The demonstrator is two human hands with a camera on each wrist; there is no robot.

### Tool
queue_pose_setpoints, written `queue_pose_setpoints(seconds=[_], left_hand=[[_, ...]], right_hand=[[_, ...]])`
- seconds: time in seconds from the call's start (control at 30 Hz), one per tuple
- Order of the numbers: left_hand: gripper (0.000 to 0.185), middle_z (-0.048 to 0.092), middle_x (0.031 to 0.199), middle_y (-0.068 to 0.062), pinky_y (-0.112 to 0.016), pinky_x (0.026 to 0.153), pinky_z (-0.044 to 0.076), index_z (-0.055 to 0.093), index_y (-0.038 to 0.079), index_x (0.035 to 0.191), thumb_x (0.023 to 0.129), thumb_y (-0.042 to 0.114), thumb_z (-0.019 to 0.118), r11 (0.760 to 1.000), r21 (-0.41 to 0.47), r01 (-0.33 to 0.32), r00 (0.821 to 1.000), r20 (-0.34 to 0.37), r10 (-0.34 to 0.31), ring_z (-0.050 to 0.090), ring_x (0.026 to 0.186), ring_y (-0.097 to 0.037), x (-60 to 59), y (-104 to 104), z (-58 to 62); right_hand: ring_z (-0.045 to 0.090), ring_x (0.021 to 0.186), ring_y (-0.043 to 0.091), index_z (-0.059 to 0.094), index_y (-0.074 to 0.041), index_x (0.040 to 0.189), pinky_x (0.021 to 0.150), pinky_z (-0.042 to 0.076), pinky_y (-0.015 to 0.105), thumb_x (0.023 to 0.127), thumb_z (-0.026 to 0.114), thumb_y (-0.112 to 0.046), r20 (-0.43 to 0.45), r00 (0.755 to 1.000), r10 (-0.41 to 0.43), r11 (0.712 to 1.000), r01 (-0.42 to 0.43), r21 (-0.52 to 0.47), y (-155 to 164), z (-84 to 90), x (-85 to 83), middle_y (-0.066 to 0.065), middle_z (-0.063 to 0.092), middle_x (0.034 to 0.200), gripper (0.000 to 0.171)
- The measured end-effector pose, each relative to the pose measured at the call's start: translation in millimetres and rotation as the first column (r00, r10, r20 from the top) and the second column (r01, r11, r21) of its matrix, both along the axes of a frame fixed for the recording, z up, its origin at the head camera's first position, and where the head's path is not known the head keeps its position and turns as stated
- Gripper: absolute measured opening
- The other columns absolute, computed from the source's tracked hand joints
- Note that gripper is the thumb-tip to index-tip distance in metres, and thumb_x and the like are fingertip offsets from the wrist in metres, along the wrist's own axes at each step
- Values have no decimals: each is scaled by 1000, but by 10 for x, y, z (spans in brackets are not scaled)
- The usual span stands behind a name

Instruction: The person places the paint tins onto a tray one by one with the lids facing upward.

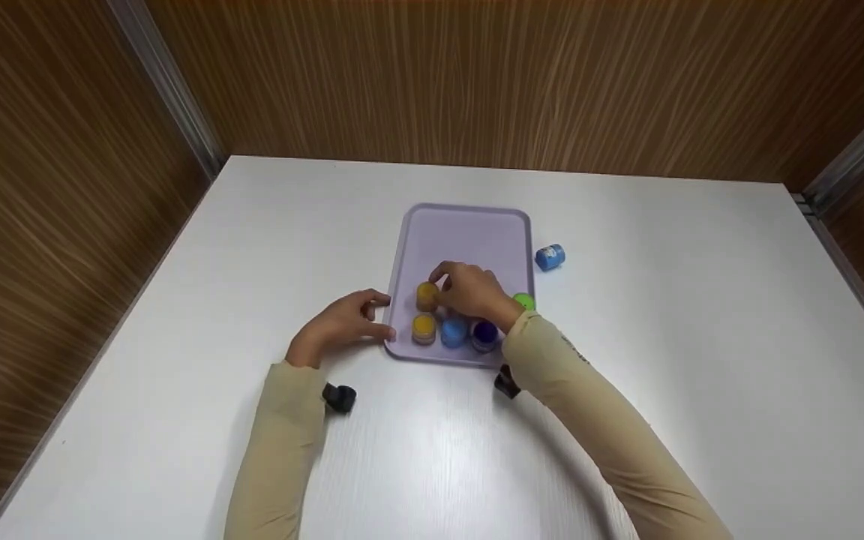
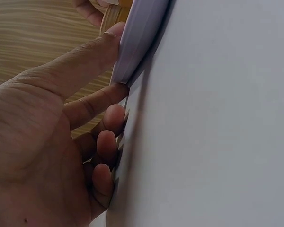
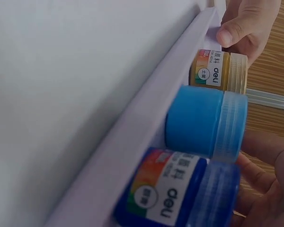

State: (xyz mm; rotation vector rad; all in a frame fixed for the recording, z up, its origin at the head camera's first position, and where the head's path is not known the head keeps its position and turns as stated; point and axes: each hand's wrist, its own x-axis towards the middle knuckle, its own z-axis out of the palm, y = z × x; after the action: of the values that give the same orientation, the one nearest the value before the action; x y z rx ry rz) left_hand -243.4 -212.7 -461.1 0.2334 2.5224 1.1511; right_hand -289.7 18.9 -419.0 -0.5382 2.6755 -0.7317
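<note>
A lilac tray [image 1: 468, 234] lies on the white table [image 1: 657, 322]. Along its near edge stand a yellow jar [image 1: 424, 328], a light blue jar [image 1: 453, 332] and a dark blue jar [image 1: 484, 334]. My right hand [image 1: 471, 289] grips an orange jar [image 1: 426, 295] just behind that row. A green jar [image 1: 525, 301] peeks out past my right wrist. My left hand [image 1: 348, 322] pinches the tray's near left rim [image 2: 138, 42], thumb on top and fingers under it. The right wrist view shows the yellow jar [image 3: 218, 71], light blue jar [image 3: 201, 124] and dark blue jar [image 3: 176, 191] up close.
A blue jar [image 1: 550, 257] lies on its side on the table just right of the tray. Wood-grain walls [image 1: 477, 82] close in the table at the back and both sides. The far half of the tray holds nothing.
</note>
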Motion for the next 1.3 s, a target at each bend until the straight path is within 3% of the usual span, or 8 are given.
queue_pose_setpoints(seconds=[0.17, 0.4, 0.67, 0.87, 1.17, 1.3], left_hand=[[61, 47, 90, -2, -31, 78, 35, 54, 7, 134, 81, 28, 77, 1000, 5, 7, 1000, -9, -7, 44, 85, -16, 7, -15, -7], [62, 47, 90, -1, -31, 80, 35, 54, 7, 134, 80, 27, 77, 1000, 9, -7, 1000, -4, 7, 44, 85, -16, 12, -20, -5], [62, 47, 89, -1, -31, 79, 35, 54, 7, 134, 80, 27, 78, 1000, 1, -23, 1000, -2, 23, 44, 85, -16, 16, -27, -21], [63, 46, 89, -2, -31, 80, 35, 54, 6, 134, 80, 27, 78, 1000, 21, -15, 1000, 5, 14, 43, 85, -17, 4, -33, -10], [64, 46, 89, -1, -31, 79, 36, 54, 6, 135, 79, 26, 79, 999, 32, -20, 1000, 13, 20, 43, 84, -16, 8, -35, -1], [63, 47, 89, -1, -31, 79, 36, 54, 6, 134, 80, 26, 79, 1000, 26, -18, 1000, 6, 17, 43, 84, -16, 25, -42, 12]], right_hand=[[60, 90, 26, 61, -9, 125, 81, 48, 37, 90, 65, -21, 26, 1000, -5, 999, 7, -46, 47, 110, -35, 13, 66, 109, 37], [57, 89, 24, 60, -4, 124, 78, 48, 34, 90, 68, -22, 13, 1000, -18, 994, 19, -105, 258, 310, -154, 15, 64, 107, 40], [54, 86, 20, 61, -1, 119, 72, 43, 28, 88, 69, -19, -16, 999, 33, 979, -36, -200, 585, 370, -277, 14, 62, 98, 36], [51, 93, 20, 59, -5, 124, 77, 44, 29, 90, 67, -21, 46, 997, 63, 967, -50, -251, 840, 424, -351, 11, 58, 104, 38], [53, 103, 26, 56, -13, 129, 91, 45, 43, 93, 63, -29, 128, 992, -17, 942, 58, -329, 1162, 390, -472, 9, 54, 111, 40], [54, 98, 28, 55, -16, 132, 89, 44, 43, 94, 61, -31, 162, 986, -51, 928, 106, -357, 1285, 348, -516, 7, 58, 107, 42]])
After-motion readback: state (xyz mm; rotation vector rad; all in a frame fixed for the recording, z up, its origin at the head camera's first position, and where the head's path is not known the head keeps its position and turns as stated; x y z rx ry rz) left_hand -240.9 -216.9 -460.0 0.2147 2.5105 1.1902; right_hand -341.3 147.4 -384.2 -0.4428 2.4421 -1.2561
